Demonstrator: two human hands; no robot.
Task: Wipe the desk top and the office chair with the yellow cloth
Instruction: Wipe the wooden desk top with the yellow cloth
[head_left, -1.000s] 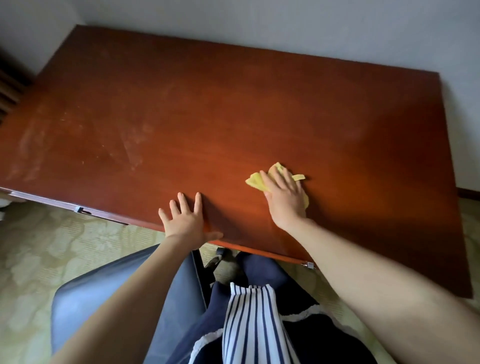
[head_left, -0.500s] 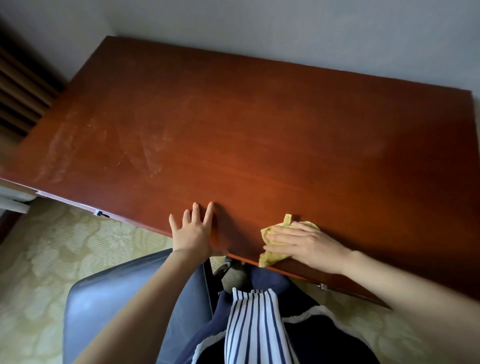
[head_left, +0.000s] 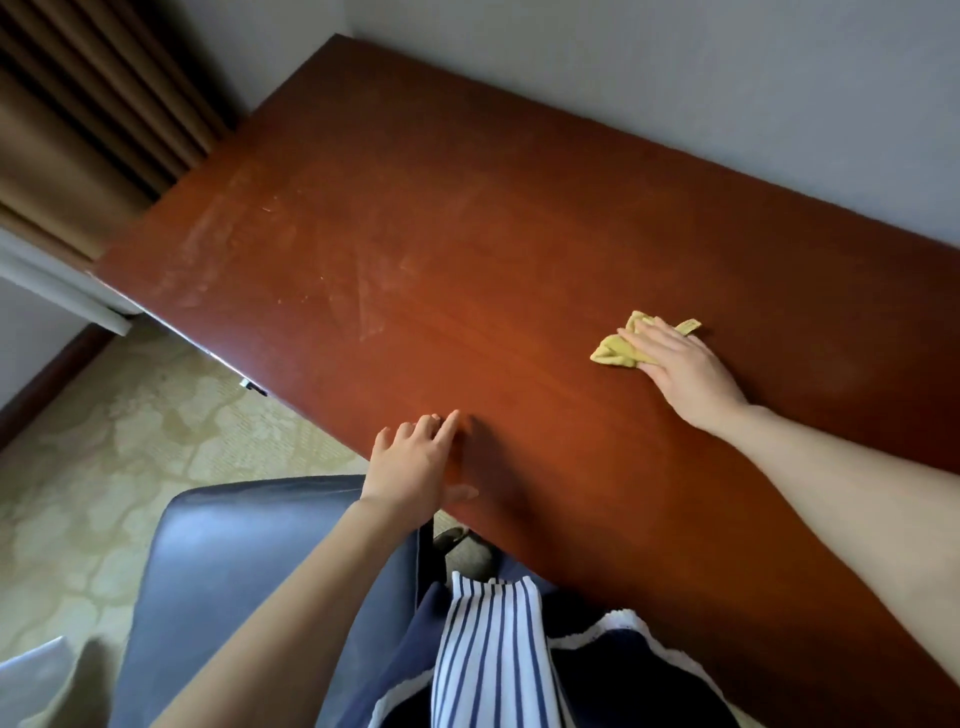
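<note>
The reddish-brown desk top (head_left: 467, 218) fills the middle of the head view, with dusty smears on its left half. My right hand (head_left: 680, 369) lies flat with straight fingers on the crumpled yellow cloth (head_left: 618, 351), pressing it onto the desk right of centre. My left hand (head_left: 415, 467) rests open on the desk's near edge, fingers spread. The office chair's dark blue-grey seat (head_left: 249, 571) sits below the left hand, in front of the desk.
Brown curtains (head_left: 88, 119) hang at the top left beside the desk's end. A grey wall (head_left: 675, 67) runs behind the desk. Pale patterned carpet (head_left: 93, 467) covers the floor on the left. My striped clothing (head_left: 488, 654) is at the bottom.
My right hand has slid the cloth from the desk's near edge outward and to the right. The view has swung left. My left hand has stayed on the near edge.
</note>
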